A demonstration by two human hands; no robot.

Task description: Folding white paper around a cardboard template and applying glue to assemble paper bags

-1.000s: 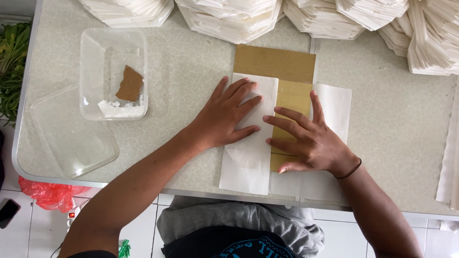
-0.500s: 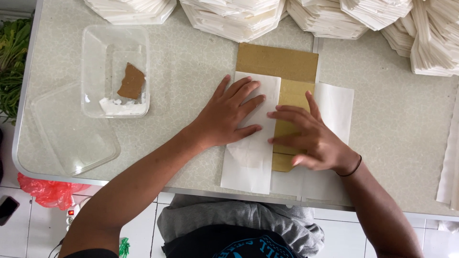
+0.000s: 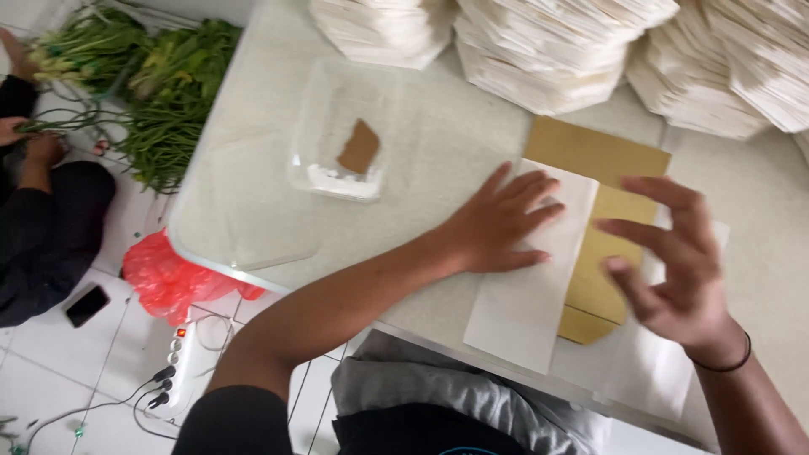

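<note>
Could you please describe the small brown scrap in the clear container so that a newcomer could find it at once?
Start at the pale table and look to the side of the left hand away from the folded paper. There sits a clear plastic container holding white paste. The brown cardboard scrap lies inside, the only brown thing in it.

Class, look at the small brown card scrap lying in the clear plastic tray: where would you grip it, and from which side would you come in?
Grip the brown card scrap at its upper end, coming straight down from above. The clear plastic tray has raised walls that block a sideways approach, and the scrap's lower end seems to rest beside white paste. It looks propped rather than flat, so a thumb-and-finger pinch on the top edge should work.
</note>
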